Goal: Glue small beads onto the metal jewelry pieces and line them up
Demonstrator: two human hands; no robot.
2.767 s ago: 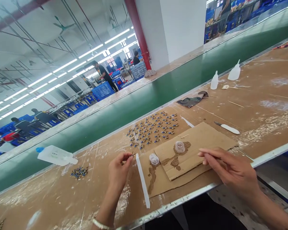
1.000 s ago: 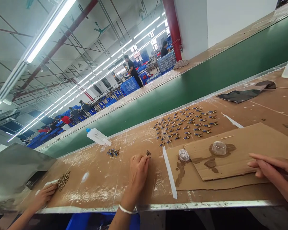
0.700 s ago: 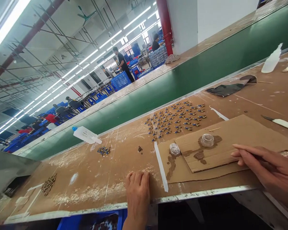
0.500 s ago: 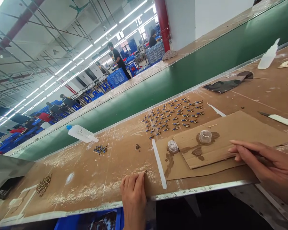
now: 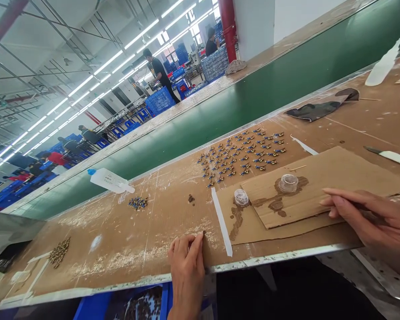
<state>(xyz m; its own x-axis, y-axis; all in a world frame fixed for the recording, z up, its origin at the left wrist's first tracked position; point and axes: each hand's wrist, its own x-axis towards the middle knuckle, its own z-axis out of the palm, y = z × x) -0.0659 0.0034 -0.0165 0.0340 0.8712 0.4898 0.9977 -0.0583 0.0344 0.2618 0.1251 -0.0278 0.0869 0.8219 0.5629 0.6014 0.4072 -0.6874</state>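
Observation:
My left hand (image 5: 187,266) rests at the table's front edge with its fingers curled together. A small dark brown ring-like piece (image 5: 204,232) shows at its fingertips. My right hand (image 5: 370,218) is over the right part of a cardboard sheet (image 5: 333,178), thumb and fingers pinched; what they hold, if anything, cannot be made out. On the cardboard, a clear shallow cup (image 5: 288,183) stands among wet brown stains, and a second small cup (image 5: 241,198) is left of it. Behind them, many small blue-and-yellow pieces (image 5: 243,153) lie in rows.
A blue-capped bottle (image 5: 110,180) lies left, near a blue-yellow pile (image 5: 138,203), small brown pieces (image 5: 191,198) and a brassy pile (image 5: 59,252). A knife (image 5: 390,155), dark cloth (image 5: 320,109) and white bottle (image 5: 385,64) are right. A green conveyor belt (image 5: 200,122) runs behind; people work beyond.
The view has shifted slightly. The fingers of my left hand have moved a little at the small brown piece, which shows more clearly. My right hand stays pinched over the cardboard.

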